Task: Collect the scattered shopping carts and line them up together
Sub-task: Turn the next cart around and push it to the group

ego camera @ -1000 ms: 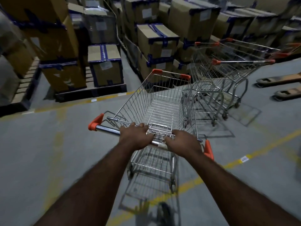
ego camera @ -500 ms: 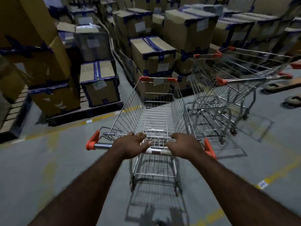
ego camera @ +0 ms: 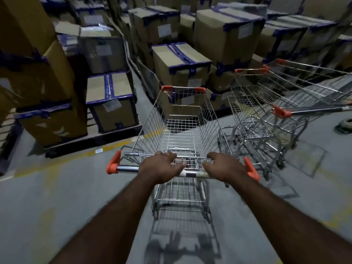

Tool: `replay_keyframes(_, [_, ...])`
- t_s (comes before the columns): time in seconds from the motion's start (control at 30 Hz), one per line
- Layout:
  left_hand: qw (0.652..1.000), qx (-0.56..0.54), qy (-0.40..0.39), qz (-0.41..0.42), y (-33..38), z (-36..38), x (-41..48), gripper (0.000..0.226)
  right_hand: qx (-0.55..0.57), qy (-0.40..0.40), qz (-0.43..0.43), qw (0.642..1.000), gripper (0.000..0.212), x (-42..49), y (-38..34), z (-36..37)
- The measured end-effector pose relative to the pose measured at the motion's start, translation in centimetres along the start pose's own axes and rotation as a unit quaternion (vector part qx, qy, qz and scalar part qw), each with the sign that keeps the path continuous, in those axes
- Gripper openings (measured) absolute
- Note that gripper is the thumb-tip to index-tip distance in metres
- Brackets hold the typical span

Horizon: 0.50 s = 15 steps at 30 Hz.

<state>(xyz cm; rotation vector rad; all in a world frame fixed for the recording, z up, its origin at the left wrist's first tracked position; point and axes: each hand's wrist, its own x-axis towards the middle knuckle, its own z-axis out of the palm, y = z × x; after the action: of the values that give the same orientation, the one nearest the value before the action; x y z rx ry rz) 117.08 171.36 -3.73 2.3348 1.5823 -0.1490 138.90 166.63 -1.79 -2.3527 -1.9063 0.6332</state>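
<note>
Steel wire makes up the cart [ego camera: 182, 130] that the person is pushing, and both hands are closed around its handle bar [ego camera: 127, 169]: the left hand [ego camera: 162, 166] near the middle, the right hand [ego camera: 223, 166] close to the orange end cap on the right. The cart stands on the grey floor [ego camera: 47, 197], with its nose pointing toward a pallet of taped cardboard boxes [ego camera: 181, 63]. To the right, just beside it, two other carts [ego camera: 266, 111] are already pushed into each other, and they point in a similar direction. I think the main danger is the angle: the held cart is beside this group, not behind it, so a straight push would bring its front into the boxes and not into the row. If the person turns it sharply to the right, its side could scrape or catch the wire of the nearest cart, and then the parked carts may roll away, because nothing seems to hold their wheels. The picture is dark and a little blurred, so I cannot tell how much free space there is between the carts. The yellow floor line [ego camera: 80, 155] might help for alignment.
</note>
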Motion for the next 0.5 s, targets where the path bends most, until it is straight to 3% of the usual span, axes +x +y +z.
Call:
replay_keyframes(0.3, [0.999,0.014,-0.007,0.047,-8.4,-3.5,10.0,0.087,0.013,0.024,0.058,0.998,0.050,6.9,-6.4,1.1])
replay_keyframes(0.5, [0.995,0.040,-0.002,0.096,-8.8,-4.7,14.6,0.078,0.011,0.039,0.095,0.995,0.057,10.6,-6.6,0.4])
